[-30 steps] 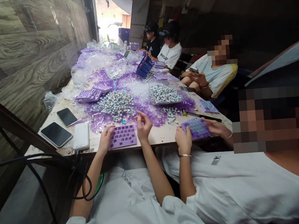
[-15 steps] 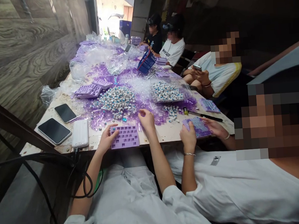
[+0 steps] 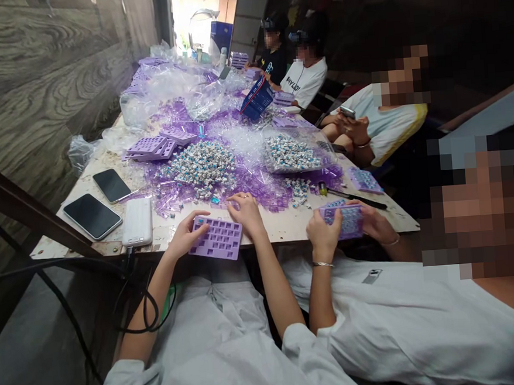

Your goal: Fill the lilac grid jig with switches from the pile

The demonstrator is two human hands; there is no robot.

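My left hand (image 3: 185, 235) grips the left end of a purple grid tray (image 3: 218, 238), which sits tilted at the table's near edge. My right hand (image 3: 246, 212) lies just behind the tray's far right corner, fingers curled down among purple plastic bits (image 3: 263, 193); what they hold, if anything, is hidden. A heap of small blue-and-white parts (image 3: 203, 167) lies a short way beyond both hands.
A co-worker's hands (image 3: 324, 235) to my right hold another purple tray (image 3: 344, 220). Two phones (image 3: 92, 216) and a white power bank (image 3: 137, 221) lie at the left. Stacked trays (image 3: 152, 147), plastic bags and more seated people are further along the table (image 3: 286, 228). Cables hang below left.
My right hand came down from the air to the table behind the tray. The tray slid nearer the edge and tilted. The co-worker lifted their tray slightly.
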